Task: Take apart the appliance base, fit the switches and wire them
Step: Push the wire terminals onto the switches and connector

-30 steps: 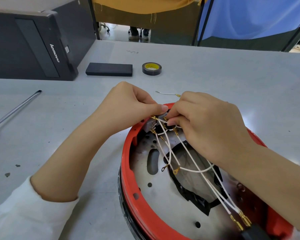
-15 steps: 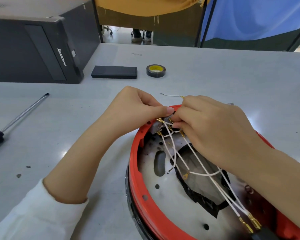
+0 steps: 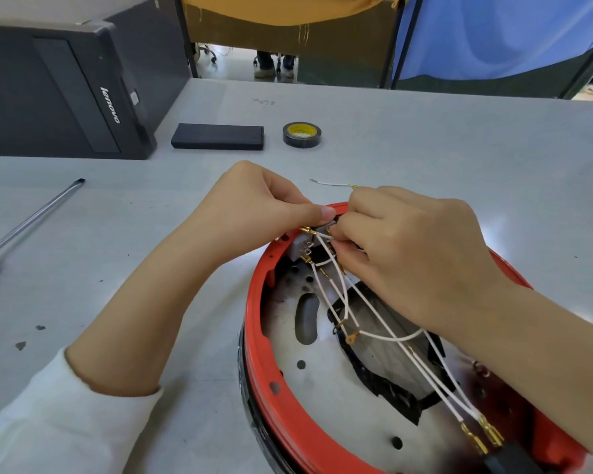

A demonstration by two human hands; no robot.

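Note:
The round red appliance base (image 3: 254, 336) lies open side up on the grey table, showing a white metal plate and a black insert. A grey switch (image 3: 300, 246) with brass terminals sits at the far rim. My left hand (image 3: 254, 210) grips the switch at the rim from the left, thumb on top. My right hand (image 3: 415, 254) pinches a white wire's brass connector (image 3: 326, 236) against the switch. Several white wires (image 3: 384, 336) run across the base to brass terminals at the near right.
A loose short white wire (image 3: 332, 183) lies just beyond the base. Farther back sit a roll of black tape (image 3: 302, 134) and a flat black box (image 3: 218, 136). A black computer case (image 3: 59, 87) stands at the far left. A screwdriver (image 3: 31, 220) lies at the left.
The view has shifted slightly, so everything sits a little lower and to the right. Both hands stay at the switch, with the right fingers working a connector in small movements.

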